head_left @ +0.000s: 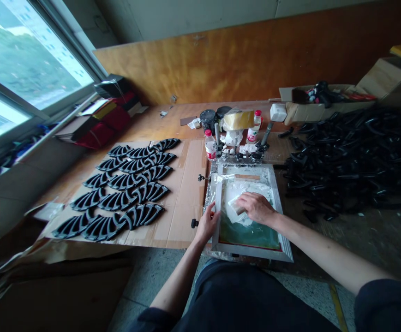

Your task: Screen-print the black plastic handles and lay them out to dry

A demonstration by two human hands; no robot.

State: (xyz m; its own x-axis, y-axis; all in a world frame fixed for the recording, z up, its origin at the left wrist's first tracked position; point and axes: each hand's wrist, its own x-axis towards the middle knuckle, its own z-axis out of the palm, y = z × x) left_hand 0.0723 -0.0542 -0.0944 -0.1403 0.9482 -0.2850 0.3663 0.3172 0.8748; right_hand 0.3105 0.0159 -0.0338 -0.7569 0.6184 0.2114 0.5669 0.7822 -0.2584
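A screen-printing frame (285,249) with a pale metal rim lies in front of me. White ink (247,188) is smeared across the upper and middle part of its green mesh (252,237). My right hand (256,207) is closed on a pale, flat scraper (236,205), which rests against the mesh in the ink. My left hand (207,223) grips the frame's left edge, its fingers partly hidden. Behind the frame stands the metal hinge clamp (243,156) that it is joined to.
Rows of black curved, ribbed parts (131,193) lie on cardboard (184,198) at left. A heap of similar black pieces (352,161) covers the right side. Red-capped bottles (210,146), dark tubs (207,121) and an open carton (306,113) stand behind. Black knobs (194,223) jut out left of the frame.
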